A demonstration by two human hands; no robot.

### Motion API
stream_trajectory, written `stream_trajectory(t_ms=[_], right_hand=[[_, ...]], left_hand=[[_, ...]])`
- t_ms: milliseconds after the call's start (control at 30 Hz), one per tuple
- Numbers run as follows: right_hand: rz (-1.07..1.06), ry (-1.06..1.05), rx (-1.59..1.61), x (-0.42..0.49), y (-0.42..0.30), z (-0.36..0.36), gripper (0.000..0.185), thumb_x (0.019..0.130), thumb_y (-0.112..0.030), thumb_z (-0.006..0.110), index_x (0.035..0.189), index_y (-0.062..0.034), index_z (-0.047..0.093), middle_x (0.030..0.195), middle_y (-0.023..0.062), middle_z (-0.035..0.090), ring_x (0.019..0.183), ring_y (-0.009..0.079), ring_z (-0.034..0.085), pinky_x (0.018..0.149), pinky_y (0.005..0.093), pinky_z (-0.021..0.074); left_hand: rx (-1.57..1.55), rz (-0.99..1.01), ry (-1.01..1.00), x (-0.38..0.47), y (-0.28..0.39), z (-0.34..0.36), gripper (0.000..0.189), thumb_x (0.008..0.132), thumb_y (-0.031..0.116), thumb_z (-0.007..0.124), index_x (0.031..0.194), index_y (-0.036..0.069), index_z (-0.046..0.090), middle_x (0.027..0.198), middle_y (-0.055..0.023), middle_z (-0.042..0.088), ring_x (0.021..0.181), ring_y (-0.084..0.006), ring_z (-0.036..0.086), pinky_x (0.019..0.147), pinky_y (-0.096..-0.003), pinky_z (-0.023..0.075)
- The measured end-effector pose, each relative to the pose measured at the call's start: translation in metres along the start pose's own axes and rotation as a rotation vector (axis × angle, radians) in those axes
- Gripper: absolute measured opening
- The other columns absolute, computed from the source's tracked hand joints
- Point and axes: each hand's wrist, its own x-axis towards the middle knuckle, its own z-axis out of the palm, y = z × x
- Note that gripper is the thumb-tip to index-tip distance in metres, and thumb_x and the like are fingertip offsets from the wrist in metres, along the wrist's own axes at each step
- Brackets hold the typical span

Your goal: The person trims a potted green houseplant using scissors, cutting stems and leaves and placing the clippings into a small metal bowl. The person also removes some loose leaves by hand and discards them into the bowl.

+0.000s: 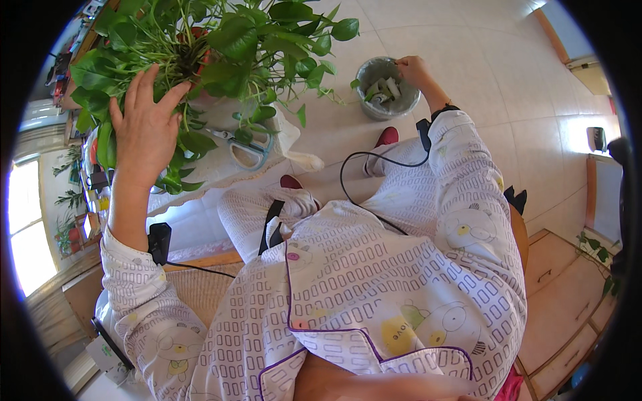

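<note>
A leafy green potted plant (235,45) with trailing stems stands on a covered table at the upper left; part of a red pot shows among its stems. My left hand (148,120) lies spread against the leaves and stems at the plant's near side. My right hand (415,72) is at the right rim of a lined waste bin (383,110), its fingers pinched there; whether they hold the rim or something small I cannot tell. Inside the bin lie crumpled pale scraps (388,89) and bits of leaf. Scissors with blue-grey handles (251,153) rest on the table below the plant.
A pale cloth (296,150) hangs over the table's corner. Tiled floor (466,55) surrounds the bin. My feet in red shoes (387,136) are below it. Black cables run from devices at both my wrists. A wooden cabinet (562,280) stands at the right.
</note>
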Motion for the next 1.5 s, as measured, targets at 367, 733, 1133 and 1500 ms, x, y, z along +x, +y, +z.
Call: stream_trajectory(t_ms=[367,733,1133,1500], right_hand=[[0.099,-0.039,-0.169,-0.015,-0.033,-0.026,0.027,0.079,-0.034,0.072,0.090,-0.0099,0.077,0.089,0.0149,0.072,0.087,0.0282,0.069,0.078,0.0400,0.0542],[0.070,0.046,0.022,-0.021,-0.020,-0.023,0.028,0.082,-0.037,0.071,0.094,-0.0128,0.077,0.091,0.0119,0.073,0.084,0.0224,0.069,0.078,0.0352,0.0534],[-0.254,0.339,0.734,-0.016,-0.154,-0.057,0.028,0.096,-0.027,0.063,0.098,-0.0007,0.071,0.087,0.0024,0.070,0.080,0.0077,0.058,0.071,0.0250,0.0476],[-1.160,0.219,0.233,-0.090,-0.434,-0.051,0.007,0.083,-0.013,0.069,0.088,-0.0074,0.071,0.082,0.0108,0.063,0.075,0.0279,0.064,0.065,0.0374,0.0516]], left_hand=[[-0.025,-0.011,-0.020,0.000,-0.001,0.001,0.051,0.086,0.009,0.064,0.132,0.028,0.057,0.153,-0.0100,0.035,0.143,-0.0301,0.030,0.113,-0.0617,0.0189],[-0.005,0.002,0.027,0.000,0.000,0.002,0.047,0.084,0.014,0.068,0.129,0.028,0.060,0.148,-0.0114,0.040,0.140,-0.0284,0.034,0.111,-0.0623,0.0229],[-0.125,-0.046,-0.005,-0.001,-0.002,0.005,0.046,0.083,0.018,0.070,0.128,0.027,0.061,0.150,-0.0134,0.037,0.144,-0.0307,0.027,0.113,-0.0647,0.0182],[-0.157,-0.045,0.089,-0.006,-0.004,0.018,0.044,0.080,0.018,0.071,0.122,0.030,0.064,0.147,-0.0122,0.040,0.141,-0.0314,0.031,0.112,-0.0646,0.0192]])
